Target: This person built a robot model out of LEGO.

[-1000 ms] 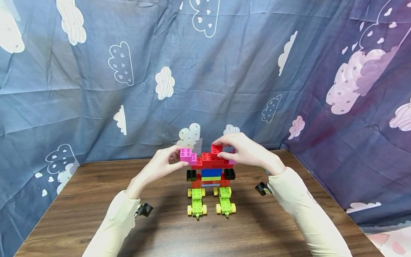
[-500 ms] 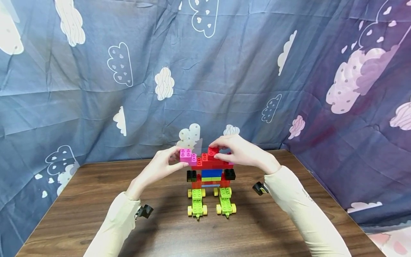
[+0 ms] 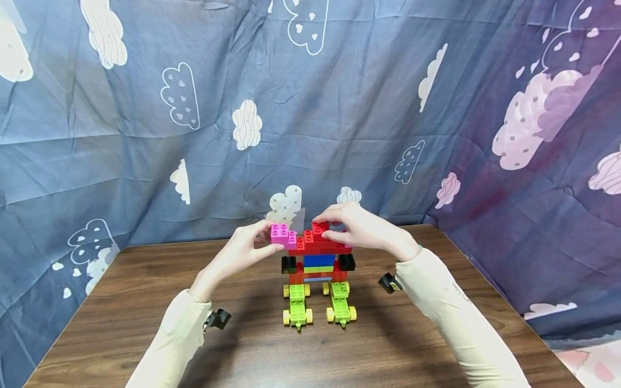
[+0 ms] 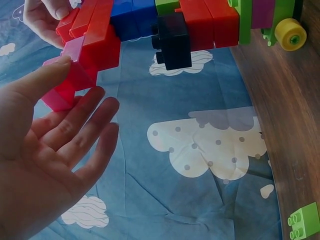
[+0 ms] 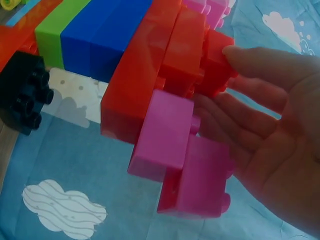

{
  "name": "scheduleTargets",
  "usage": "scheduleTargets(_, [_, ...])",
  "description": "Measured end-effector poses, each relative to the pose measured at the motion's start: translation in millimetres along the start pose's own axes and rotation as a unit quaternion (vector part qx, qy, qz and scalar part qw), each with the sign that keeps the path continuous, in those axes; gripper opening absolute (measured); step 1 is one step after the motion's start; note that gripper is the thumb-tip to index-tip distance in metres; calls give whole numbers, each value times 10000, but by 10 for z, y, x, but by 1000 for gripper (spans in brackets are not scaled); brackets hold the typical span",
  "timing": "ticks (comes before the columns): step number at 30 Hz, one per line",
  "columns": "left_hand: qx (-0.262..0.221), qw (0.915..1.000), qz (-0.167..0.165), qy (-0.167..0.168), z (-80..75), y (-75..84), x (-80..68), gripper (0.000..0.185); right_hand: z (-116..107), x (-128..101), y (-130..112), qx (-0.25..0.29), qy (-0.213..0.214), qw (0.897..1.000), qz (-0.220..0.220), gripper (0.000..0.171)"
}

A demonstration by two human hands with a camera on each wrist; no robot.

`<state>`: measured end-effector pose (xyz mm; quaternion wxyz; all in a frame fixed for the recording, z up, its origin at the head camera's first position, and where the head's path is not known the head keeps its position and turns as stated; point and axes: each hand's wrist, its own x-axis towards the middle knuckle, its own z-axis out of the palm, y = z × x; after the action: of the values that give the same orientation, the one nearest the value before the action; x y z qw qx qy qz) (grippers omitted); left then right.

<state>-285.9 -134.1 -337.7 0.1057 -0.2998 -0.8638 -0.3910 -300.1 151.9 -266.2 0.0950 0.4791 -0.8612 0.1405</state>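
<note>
Down came the small red brick [image 3: 321, 230] since a second ago, and I saw it seated on the top red row of the brick figure [image 3: 317, 264] standing mid-table on green wheeled feet [image 3: 297, 310]. My right hand [image 3: 361, 229] pinched that red brick between thumb and fingertips, and the wrist view showed the pink bricks [image 5: 185, 160] at the right end just beside the palm. My left hand [image 3: 242, 249] pinched the pink brick [image 3: 283, 235] at the left end, thumb on the near side, the other fingers loosely spread behind. Black bricks [image 3: 289, 264] jutted from both sides under the red row. One loose green brick [image 4: 303, 221] lay on the wooden table [image 3: 121, 323]. Cloud-print cloth [image 3: 339, 108] closed off the far side and right.
</note>
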Motion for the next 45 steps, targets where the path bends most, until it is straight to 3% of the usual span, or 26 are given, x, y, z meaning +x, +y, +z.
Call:
scheduleTargets(9, [41,10000,14,16,5,0,0,38,26,1,-29,-27,163,9999,-41,30])
scheduleTargets(18, [62,10000,53,34,4,-16,3,38,55,-15,-23,125,306,9992,205,33])
scheduleTargets(31, [83,9999,82,29,2,-30,20,38,7,23,-29,313,60,9985,436,33])
scheduleTargets(45, [29,9999,116,16,-18,-27,14,36,80,41,-58,111,247,9988,396,28])
